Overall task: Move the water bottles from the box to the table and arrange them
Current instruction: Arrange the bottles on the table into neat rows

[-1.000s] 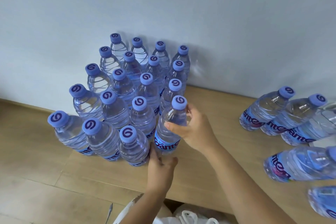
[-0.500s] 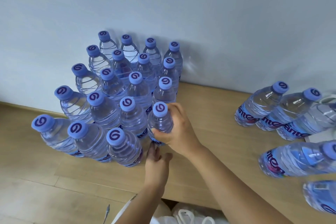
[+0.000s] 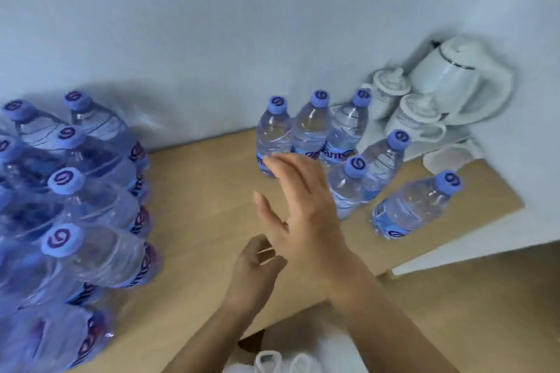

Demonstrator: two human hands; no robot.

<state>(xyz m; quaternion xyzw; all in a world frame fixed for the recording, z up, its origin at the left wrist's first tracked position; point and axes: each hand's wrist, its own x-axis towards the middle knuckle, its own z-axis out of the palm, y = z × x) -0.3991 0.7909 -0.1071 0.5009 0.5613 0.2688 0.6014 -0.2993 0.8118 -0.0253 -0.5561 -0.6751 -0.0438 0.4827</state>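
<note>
Several clear water bottles with purple caps stand packed in rows (image 3: 91, 215) at the left of the wooden table (image 3: 206, 179). Several more bottles stand loosely at the right; three form a row by the wall (image 3: 309, 130) and three others (image 3: 415, 206) stand nearer the table's edge. My right hand (image 3: 303, 206) hovers over the middle of the table with fingers spread, its fingertips close to the nearest right-hand bottle (image 3: 271, 136), holding nothing. Below it, my left hand (image 3: 254, 272) has loosely curled fingers and is empty. The box is not in view.
A white electric kettle (image 3: 460, 82) and two white lidded pots (image 3: 403, 103) sit on a tray at the table's back right corner, against the pale wall. The table's right edge (image 3: 454, 239) drops off past the bottles. White cloth (image 3: 281, 357) lies below the front edge.
Both hands have let go of the bottle at the front of the packed rows. The view has swung right, and my right hand now reaches toward the loose bottles there.
</note>
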